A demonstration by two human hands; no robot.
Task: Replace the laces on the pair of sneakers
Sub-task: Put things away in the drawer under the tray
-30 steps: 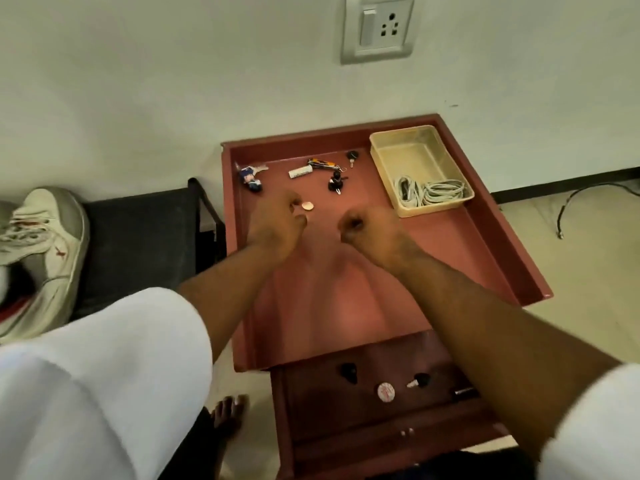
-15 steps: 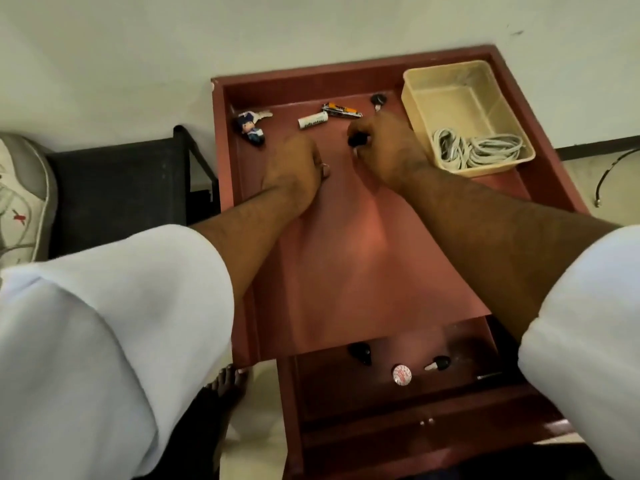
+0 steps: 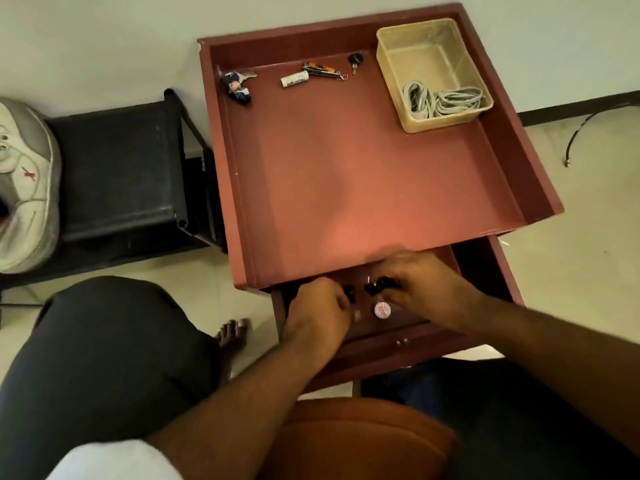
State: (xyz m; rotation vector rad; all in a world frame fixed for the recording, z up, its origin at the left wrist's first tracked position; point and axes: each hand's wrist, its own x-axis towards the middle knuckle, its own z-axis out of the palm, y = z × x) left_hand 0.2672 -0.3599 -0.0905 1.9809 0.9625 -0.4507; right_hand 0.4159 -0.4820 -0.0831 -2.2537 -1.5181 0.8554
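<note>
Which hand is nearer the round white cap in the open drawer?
Right. The right hand hovers just above and right of the round white cap, nearly over it. The left hand sits further off, to the cap's left.

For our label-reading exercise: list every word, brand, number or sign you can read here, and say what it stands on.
White cylindrical tube on the red wooden tray: dark print, too blurred to read.
Round white sticker in the open drawer: red marks, unreadable.
White leather sneaker: red logo mark, no letters.
Nothing is legible.
</note>
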